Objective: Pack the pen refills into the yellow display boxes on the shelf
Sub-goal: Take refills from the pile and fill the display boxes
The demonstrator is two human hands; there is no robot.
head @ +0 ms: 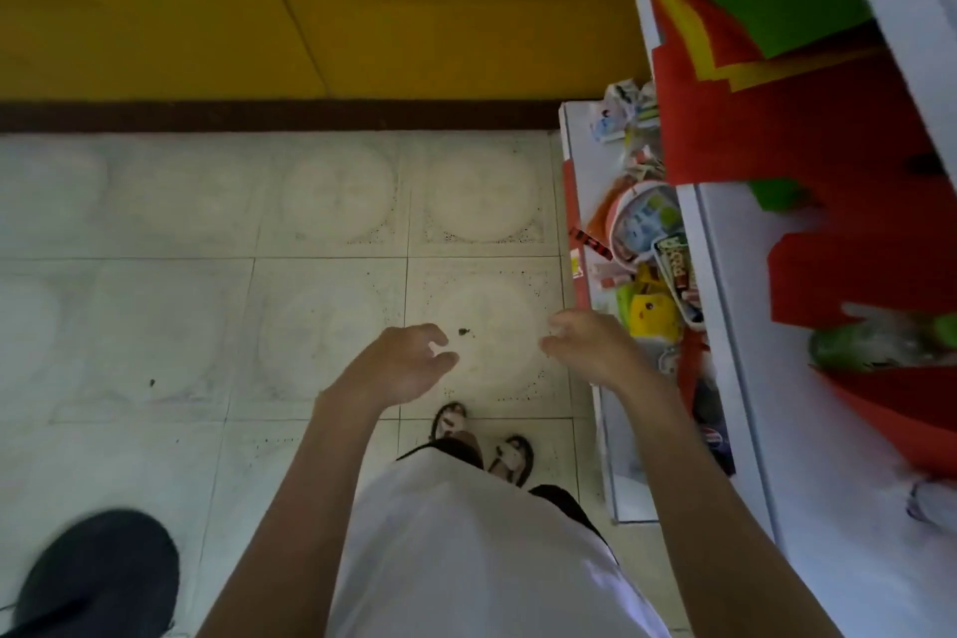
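The tiled floor (155, 326) fills most of the view and the white shelf unit (751, 378) stands at the right edge, but I cannot make out pen refills or yellow display boxes on it, so the first risk, imo, is a reach to the wrong spot while the head looks down. Its low ledge (568, 140) is crowded w/ small goods, e.g. a round tub (644, 223) and a yellow toy (653, 321), and the right hand (590, 352) hangs near them, so a quick sideways move may knock sth. off. The right and the left hand (399, 368) are both loosely curled and hold nothing.
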